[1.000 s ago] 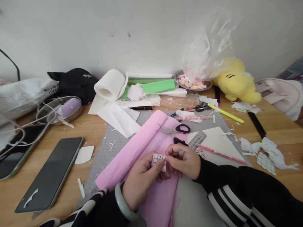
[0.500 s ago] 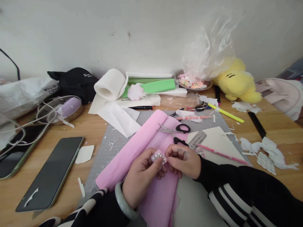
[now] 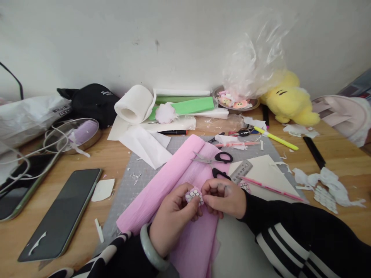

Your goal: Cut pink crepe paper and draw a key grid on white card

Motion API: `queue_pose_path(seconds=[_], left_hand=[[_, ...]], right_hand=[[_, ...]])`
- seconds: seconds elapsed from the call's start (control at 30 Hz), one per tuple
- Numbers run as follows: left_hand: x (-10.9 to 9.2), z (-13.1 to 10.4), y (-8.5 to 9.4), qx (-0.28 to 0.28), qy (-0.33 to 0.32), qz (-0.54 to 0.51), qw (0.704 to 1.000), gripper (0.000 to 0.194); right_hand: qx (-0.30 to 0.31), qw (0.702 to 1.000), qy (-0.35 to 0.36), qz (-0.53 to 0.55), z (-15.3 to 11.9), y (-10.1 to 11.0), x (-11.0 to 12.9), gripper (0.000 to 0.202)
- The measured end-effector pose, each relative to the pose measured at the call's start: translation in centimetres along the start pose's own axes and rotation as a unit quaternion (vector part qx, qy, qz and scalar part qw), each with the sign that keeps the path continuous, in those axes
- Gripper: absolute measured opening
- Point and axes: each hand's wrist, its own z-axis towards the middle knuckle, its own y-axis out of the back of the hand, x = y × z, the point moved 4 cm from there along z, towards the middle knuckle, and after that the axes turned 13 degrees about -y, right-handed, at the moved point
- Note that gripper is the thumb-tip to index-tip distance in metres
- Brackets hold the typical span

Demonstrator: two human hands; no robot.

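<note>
My left hand (image 3: 173, 220) pinches a small pink piece with white, dark-outlined cells (image 3: 193, 196) between thumb and fingers. At that piece's right edge, the closed fingertips of my right hand (image 3: 223, 199) meet it. Both hands are above a partly unrolled length of pink crepe paper (image 3: 162, 181). Black-handled scissors (image 3: 216, 160) lie spread on the paper just beyond my fingers. Close to my right wrist rests a similar patterned piece (image 3: 245, 187), partly hidden, beside a steel ruler (image 3: 242, 170) and a pink pen (image 3: 272, 188).
A grey cutting mat (image 3: 136, 170) lies under the paper. On the left are a phone (image 3: 62, 212) and a metal dish (image 3: 97, 135). A tissue roll (image 3: 135, 103), green paper (image 3: 194, 105) and a yellow plush toy (image 3: 290, 98) stand along the wall. Paper scraps (image 3: 330, 185) lie right.
The small patterned piece has tilted slightly in my fingers, so more of its face shows. My hands stay in nearly the same place.
</note>
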Motion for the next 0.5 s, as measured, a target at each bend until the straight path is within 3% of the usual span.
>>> queue_pose_path(seconds=[0.2,0.5], left_hand=[[-0.23,-0.01,-0.02,0.002,0.011,0.015,1.000,0.018],[0.20,-0.10,-0.16,0.048,0.014,0.049,0.998,0.015]], right_hand=[[0.004,1.000,-0.010,0.000,-0.07,-0.03,0.10,0.006],[0.037,0.999,0.011,-0.039,0.42,0.08,-0.63,0.008]])
